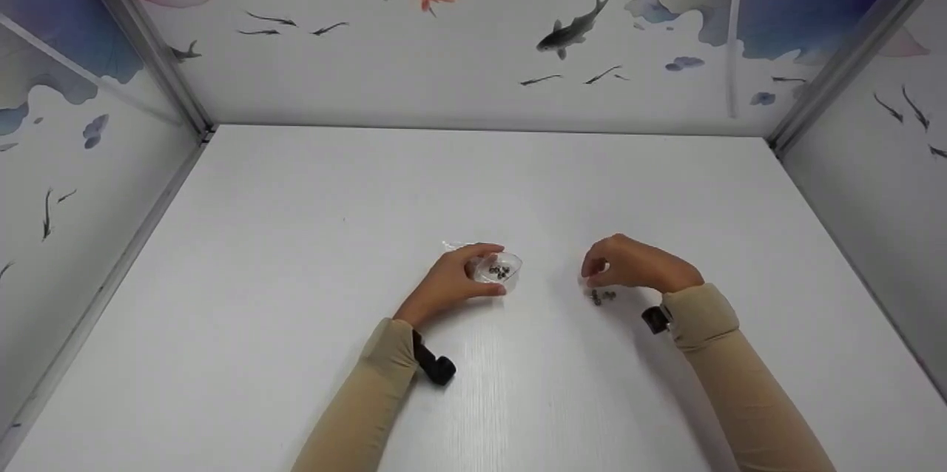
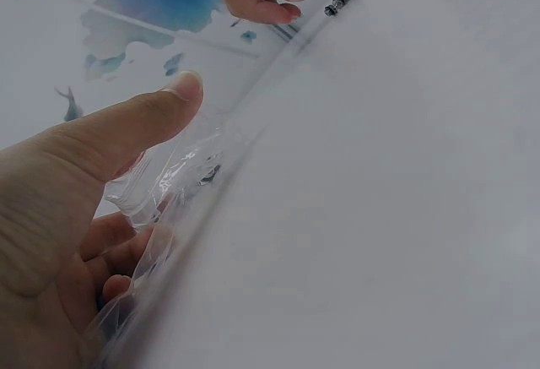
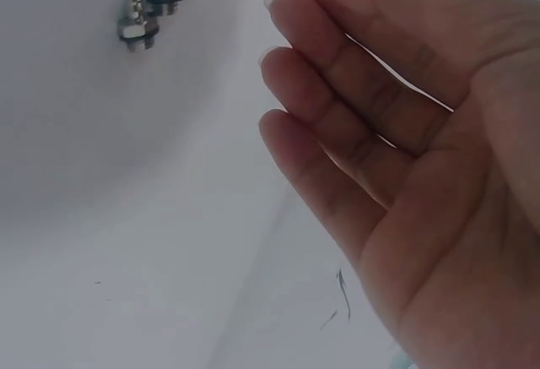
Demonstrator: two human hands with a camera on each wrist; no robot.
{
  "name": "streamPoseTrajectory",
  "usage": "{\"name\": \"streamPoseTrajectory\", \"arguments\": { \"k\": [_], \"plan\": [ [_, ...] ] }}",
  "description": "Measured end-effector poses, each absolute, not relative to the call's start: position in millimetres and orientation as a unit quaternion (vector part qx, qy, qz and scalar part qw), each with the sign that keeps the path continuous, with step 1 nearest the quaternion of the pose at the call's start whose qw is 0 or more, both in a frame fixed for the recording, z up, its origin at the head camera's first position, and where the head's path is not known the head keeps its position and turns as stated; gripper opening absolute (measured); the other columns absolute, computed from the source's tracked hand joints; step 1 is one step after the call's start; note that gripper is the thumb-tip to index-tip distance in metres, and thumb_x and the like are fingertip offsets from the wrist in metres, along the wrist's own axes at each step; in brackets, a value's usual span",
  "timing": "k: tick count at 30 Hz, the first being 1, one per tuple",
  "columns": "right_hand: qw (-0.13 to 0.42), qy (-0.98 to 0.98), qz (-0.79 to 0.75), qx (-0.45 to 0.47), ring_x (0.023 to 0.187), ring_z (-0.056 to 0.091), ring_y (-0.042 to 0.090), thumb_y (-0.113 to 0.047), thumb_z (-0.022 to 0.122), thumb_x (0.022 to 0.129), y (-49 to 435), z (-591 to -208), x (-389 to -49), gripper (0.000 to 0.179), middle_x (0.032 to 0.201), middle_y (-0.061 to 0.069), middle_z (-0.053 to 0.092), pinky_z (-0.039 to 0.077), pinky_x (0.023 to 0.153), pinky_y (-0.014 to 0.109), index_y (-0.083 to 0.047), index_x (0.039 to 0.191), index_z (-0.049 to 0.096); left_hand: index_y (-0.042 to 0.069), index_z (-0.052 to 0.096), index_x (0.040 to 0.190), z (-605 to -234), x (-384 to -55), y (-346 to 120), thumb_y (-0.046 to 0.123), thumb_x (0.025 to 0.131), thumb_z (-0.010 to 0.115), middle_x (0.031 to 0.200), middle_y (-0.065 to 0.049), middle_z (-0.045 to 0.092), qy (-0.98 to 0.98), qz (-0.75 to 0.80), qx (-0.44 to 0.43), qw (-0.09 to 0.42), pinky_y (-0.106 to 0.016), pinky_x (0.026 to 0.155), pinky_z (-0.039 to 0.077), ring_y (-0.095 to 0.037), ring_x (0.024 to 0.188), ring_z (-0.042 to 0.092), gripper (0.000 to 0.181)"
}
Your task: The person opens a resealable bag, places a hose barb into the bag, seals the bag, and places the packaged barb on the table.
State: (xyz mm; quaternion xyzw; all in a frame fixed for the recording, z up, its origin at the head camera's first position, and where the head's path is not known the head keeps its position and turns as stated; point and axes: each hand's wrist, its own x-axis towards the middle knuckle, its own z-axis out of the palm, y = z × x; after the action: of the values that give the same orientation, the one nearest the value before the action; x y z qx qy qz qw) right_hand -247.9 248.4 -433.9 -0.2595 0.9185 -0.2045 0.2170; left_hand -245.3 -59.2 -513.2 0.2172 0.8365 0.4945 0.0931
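My left hand [image 1: 451, 280] holds a clear plastic bag [image 1: 482, 277] between its thumb and fingers, with the mouth spread round. Several small metal hose fittings [image 1: 500, 272] lie inside it. In the left wrist view the bag [image 2: 173, 170] looks thin and crinkled. To the right, my right hand [image 1: 636, 265] is low over the table, beside a few loose fittings [image 1: 598, 297]. In the right wrist view these fittings [image 3: 137, 24] show barbed stems and hex collars, apart from the loosely bent fingers [image 3: 316, 90]. Its thumb and index finger are hidden there.
The white table [image 1: 296, 198] is bounded by printed panels at the back [image 1: 473, 72] and both sides. A black wrist camera [image 1: 436, 368] hangs below the left cuff, another [image 1: 655, 319] beside the right cuff.
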Motion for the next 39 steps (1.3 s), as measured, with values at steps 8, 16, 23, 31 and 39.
{"name": "streamPoseTrajectory", "arguments": {
  "k": [8,16,23,31,39],
  "plan": [
    [0.247,0.920,-0.201,-0.229,0.077,0.057,0.012,-0.012,0.070,0.087,253.0,-437.1,-246.4,0.008,0.091,-0.003,0.068,0.048,0.070,0.029,-0.015,0.092,0.074,0.023,0.059,0.132,-512.8,-245.7,-58.5,0.034,0.073,0.084,0.131,0.000,0.059,0.834,0.498,0.217,0.095,-0.036,0.097,0.041,-0.015,0.109,0.054,0.065],
    [0.262,0.918,-0.202,-0.217,0.073,0.057,0.016,-0.010,0.069,0.086,253.2,-438.9,-245.7,0.007,0.084,-0.003,0.069,0.046,0.066,0.029,-0.015,0.089,0.074,0.023,0.059,0.132,-513.9,-245.4,-58.2,0.036,0.074,0.083,0.112,0.001,0.063,0.836,0.495,0.217,0.096,-0.027,0.075,0.040,-0.010,0.081,0.048,0.065],
    [0.263,0.921,-0.196,-0.211,0.073,0.056,0.014,-0.009,0.071,0.085,252.2,-441.1,-245.9,0.008,0.084,-0.003,0.069,0.046,0.066,0.029,-0.015,0.088,0.074,0.022,0.059,0.132,-513.4,-245.0,-58.1,0.036,0.074,0.083,0.109,0.002,0.063,0.835,0.496,0.218,0.092,-0.024,0.066,0.037,-0.010,0.072,0.043,0.065],
    [0.255,0.919,-0.198,-0.225,0.070,0.056,0.015,-0.006,0.069,0.085,249.2,-444.8,-247.2,0.010,0.082,-0.003,0.068,0.046,0.063,0.028,-0.015,0.087,0.073,0.022,0.059,0.132,-513.7,-246.1,-58.5,0.036,0.074,0.083,0.110,0.002,0.063,0.837,0.495,0.216,0.092,-0.025,0.067,0.037,-0.010,0.074,0.043,0.064],
    [0.255,0.918,-0.198,-0.229,0.067,0.057,0.015,-0.003,0.067,0.086,245.7,-447.2,-248.3,0.011,0.079,-0.002,0.067,0.047,0.061,0.028,-0.014,0.086,0.072,0.023,0.059,0.132,-513.7,-246.8,-58.7,0.036,0.073,0.083,0.110,0.002,0.063,0.838,0.494,0.214,0.092,-0.025,0.070,0.037,-0.010,0.078,0.045,0.064]
  ]
}}
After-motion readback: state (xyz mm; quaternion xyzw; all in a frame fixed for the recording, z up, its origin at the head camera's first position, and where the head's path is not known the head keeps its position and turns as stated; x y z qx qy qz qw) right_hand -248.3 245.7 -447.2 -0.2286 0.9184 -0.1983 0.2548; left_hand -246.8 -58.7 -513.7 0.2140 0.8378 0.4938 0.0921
